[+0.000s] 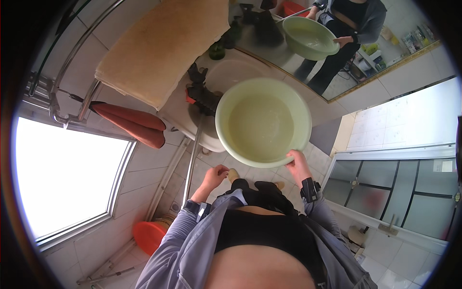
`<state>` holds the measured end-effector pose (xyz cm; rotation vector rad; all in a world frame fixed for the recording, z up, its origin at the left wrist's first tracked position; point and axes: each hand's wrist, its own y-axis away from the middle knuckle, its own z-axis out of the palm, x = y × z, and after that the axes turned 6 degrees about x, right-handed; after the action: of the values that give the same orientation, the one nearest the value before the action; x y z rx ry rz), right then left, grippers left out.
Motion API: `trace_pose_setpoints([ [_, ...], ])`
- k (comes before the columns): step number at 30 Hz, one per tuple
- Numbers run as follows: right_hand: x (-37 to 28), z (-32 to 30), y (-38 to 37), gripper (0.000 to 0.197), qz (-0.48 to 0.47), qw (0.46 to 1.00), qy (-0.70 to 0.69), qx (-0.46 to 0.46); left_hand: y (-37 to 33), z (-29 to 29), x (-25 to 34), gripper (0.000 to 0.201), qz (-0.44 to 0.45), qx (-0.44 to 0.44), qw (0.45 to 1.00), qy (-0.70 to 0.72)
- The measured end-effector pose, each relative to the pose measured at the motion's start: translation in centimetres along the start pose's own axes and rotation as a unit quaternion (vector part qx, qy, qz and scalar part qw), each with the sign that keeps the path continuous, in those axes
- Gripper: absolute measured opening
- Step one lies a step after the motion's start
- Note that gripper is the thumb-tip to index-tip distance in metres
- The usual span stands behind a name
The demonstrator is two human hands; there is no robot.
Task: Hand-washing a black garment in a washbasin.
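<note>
I'd get that half-curled, empty-looking left hand point(213, 177) onto the pale-green basin point(222, 120) mid-frame too, since only the right hand point(298, 165) grips its lower-right rim.

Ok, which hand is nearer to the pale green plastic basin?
Right. The right hand holds the near-right rim of the pale green plastic basin; the left hand is toward the body from its near-left side, apart from the rim.
</note>
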<state>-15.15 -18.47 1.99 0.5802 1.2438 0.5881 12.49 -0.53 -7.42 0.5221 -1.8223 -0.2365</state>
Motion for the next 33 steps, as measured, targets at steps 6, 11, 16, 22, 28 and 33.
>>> trace_pose_setpoints([
  [6, -2.0, 3.2, -2.3, 0.012, -0.001, 1.000, -0.012, 0.001, -0.1, -0.6, -0.2, 0.018, -0.013, 0.011, 1.000, 0.025],
  [11, -2.7, 5.9, -5.4, 0.013, -0.015, 0.999, 0.017, -0.025, -0.2, -1.4, -0.5, 0.019, -0.022, 0.014, 0.999, 0.025],
  [16, -3.6, 8.5, -8.7, 0.023, 0.013, 0.998, 0.021, -0.052, -0.4, -2.2, -0.8, 0.019, -0.024, 0.030, 0.998, 0.050],
  [22, -5.8, 11.9, -10.9, 0.024, 0.028, 0.997, 0.060, -0.048, -0.4, -2.7, -1.1, 0.017, -0.032, 0.064, 0.995, 0.069],
  [28, -8.2, 12.1, -14.5, 0.028, 0.048, 0.993, 0.074, -0.074, -1.3, -2.6, -1.2, 0.017, -0.042, 0.050, 0.995, 0.077],
  [33, -9.9, 15.2, -14.9, 0.033, 0.090, 0.984, 0.121, -0.094, -1.1, -2.2, -2.2, 0.017, -0.059, 0.068, 0.992, 0.092],
])
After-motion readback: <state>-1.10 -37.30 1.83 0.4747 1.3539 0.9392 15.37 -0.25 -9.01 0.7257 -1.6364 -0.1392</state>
